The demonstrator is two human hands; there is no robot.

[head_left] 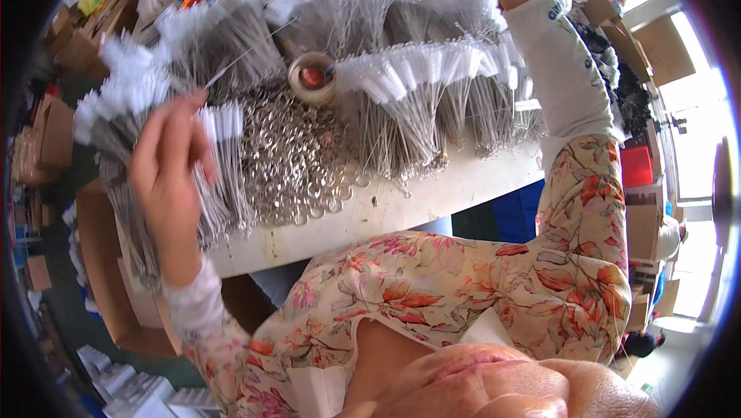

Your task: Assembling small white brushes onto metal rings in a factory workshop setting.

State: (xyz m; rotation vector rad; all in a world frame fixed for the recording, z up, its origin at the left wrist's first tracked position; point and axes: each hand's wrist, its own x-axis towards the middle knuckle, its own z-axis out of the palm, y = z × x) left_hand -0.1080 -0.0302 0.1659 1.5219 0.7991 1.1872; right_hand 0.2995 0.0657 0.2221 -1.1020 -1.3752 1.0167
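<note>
My left hand [166,179] is raised over the left end of the white table [432,194], its fingers closed on a few thin wire brushes [220,126] with white bristle tips. One wire sticks up and to the right from between the fingers. Behind the hand lie fanned bundles of the same brushes [123,86]. My right arm [563,86], in a white sleeve, reaches up toward the far side of the table. Its hand runs out past the top edge of the picture.
A heap of metal key rings [293,155] fills the table's middle, with a tape roll [311,77] behind it. More brush bundles [409,78] cover the back and right. Cardboard boxes [100,264] stand at the left, a red crate [637,165] at the right.
</note>
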